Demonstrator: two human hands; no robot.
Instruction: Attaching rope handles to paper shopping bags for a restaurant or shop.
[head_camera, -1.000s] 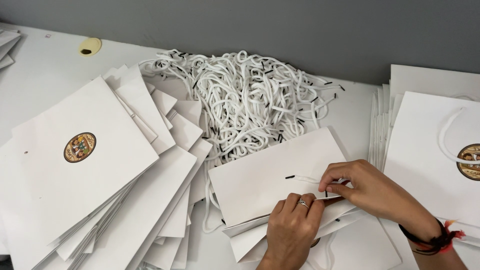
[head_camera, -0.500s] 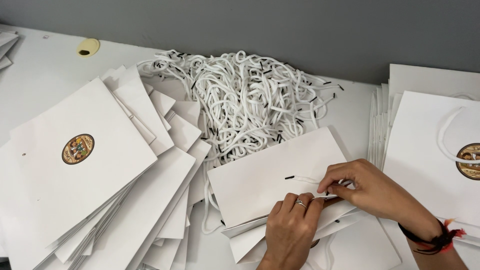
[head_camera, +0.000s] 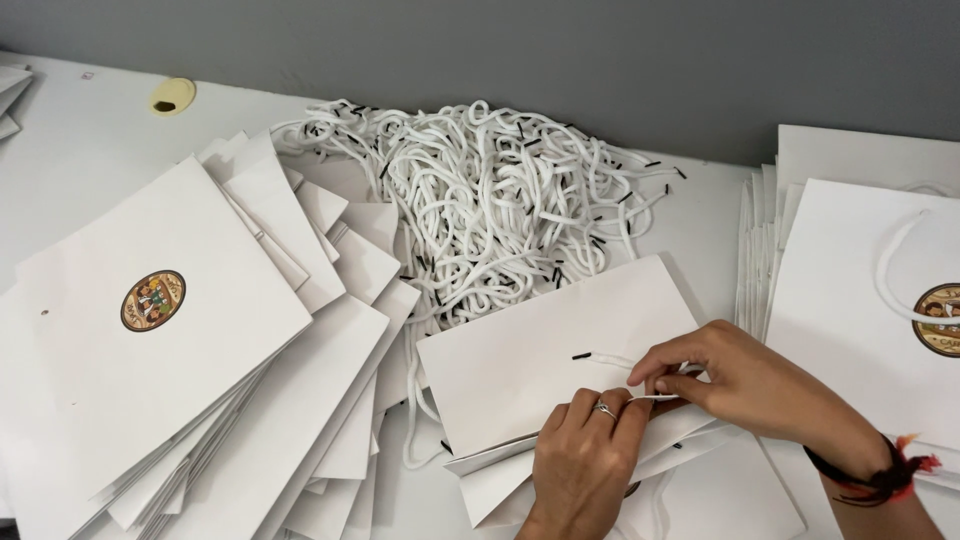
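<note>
Between the two hands, near the bottom of the view, lies a flat white paper bag (head_camera: 545, 370) on the table (head_camera: 80, 170), and a thin white cord (head_camera: 612, 362) with a black tip runs across its face. The right hand (head_camera: 745, 385) is closed to a pinch on that cord at the bag's lower edge; the left hand (head_camera: 585, 460) presses on the bag just below it, fingers curled — whether it grips the cord too is hard to tell. The cord looks slack and could slip from so light a pinch, or the paper could crease under the pressing hand. Beyond the hands a tangled heap of white cords (head_camera: 490, 190) spills against the bag's far edge and could snag. Left of the left hand sprawl fanned bags (head_camera: 190, 360) with a round emblem; right of the right hand stands a neater stack of bags (head_camera: 860, 290).
</note>
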